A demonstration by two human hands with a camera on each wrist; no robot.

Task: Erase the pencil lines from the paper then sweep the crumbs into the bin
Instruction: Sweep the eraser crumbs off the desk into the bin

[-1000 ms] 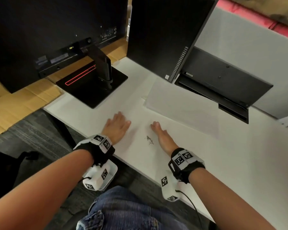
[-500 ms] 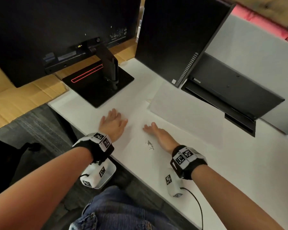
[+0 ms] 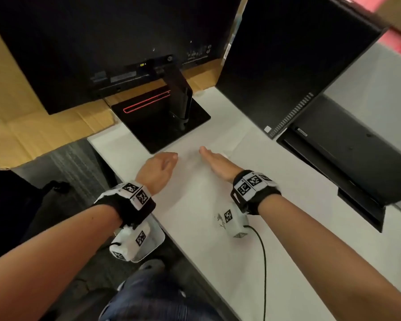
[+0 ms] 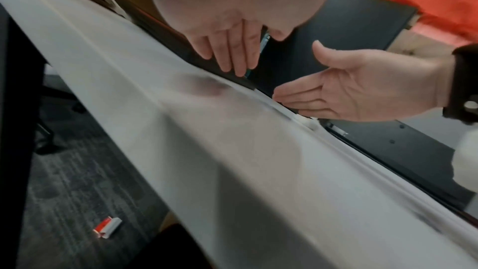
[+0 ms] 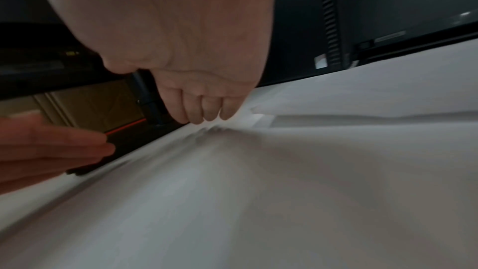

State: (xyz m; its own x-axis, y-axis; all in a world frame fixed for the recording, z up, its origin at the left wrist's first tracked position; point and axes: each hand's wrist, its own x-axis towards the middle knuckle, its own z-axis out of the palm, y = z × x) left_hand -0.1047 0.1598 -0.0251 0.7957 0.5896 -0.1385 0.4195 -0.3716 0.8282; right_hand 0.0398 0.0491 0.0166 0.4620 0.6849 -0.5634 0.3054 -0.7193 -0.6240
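A small dark clump of crumbs (image 3: 220, 221) lies on the white desk (image 3: 218, 262), beside my right wrist camera. My right hand (image 3: 215, 162) is ahead of it, standing on its little-finger edge with straight fingers (image 5: 204, 109) touching the surface, palm facing left. My left hand (image 3: 160, 164) hovers just left of it near the monitor base, fingers (image 4: 232, 56) straight and pointing down, holding nothing. A white sheet of paper (image 3: 259, 154) lies just right of my right hand. The rim of a white container (image 3: 156, 242) shows below the desk edge under my left wrist.
A black monitor stand base (image 3: 162, 121) sits right in front of the hands. A second dark monitor (image 3: 287, 66) and a black panel (image 3: 345, 163) stand to the right. A small red and white wrapper (image 4: 107, 227) lies on the carpet.
Both hands moved forward across the desk, away from the crumbs and toward the monitor base. The left hand lifted from flat on the desk. The crumbs stayed put.
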